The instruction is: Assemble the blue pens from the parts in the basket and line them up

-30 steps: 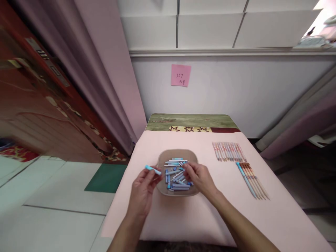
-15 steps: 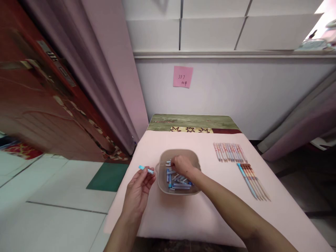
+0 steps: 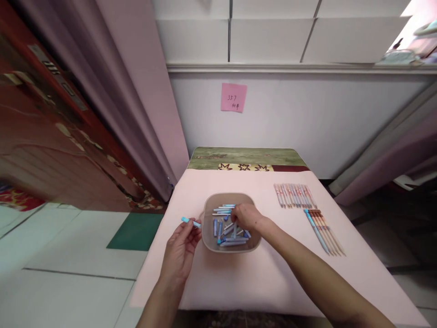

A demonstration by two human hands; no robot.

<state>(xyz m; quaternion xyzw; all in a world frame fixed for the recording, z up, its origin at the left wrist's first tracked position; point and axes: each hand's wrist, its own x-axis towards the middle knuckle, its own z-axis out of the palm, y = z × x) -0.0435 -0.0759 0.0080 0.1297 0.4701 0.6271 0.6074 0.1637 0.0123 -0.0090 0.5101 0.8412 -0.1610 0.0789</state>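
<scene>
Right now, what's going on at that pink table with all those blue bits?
A person's left hand holds a short light-blue piece beside a bin. The right hand is inside the bin, among blue and purple pen parts; I can't tell for sure what it grips. On the right side of the pink table, a row of pens lies behind a blue pen and some brown-topped pens.

A pink note (image 3: 234, 97) on the wall (image 3: 290, 118) behind the table (image 3: 218, 282) reads "357", handwritten; below the number stand two smaller Chinese characters, not surely legible. Markings on the pens (image 3: 295, 196) at the table's right are too small to read.
</scene>
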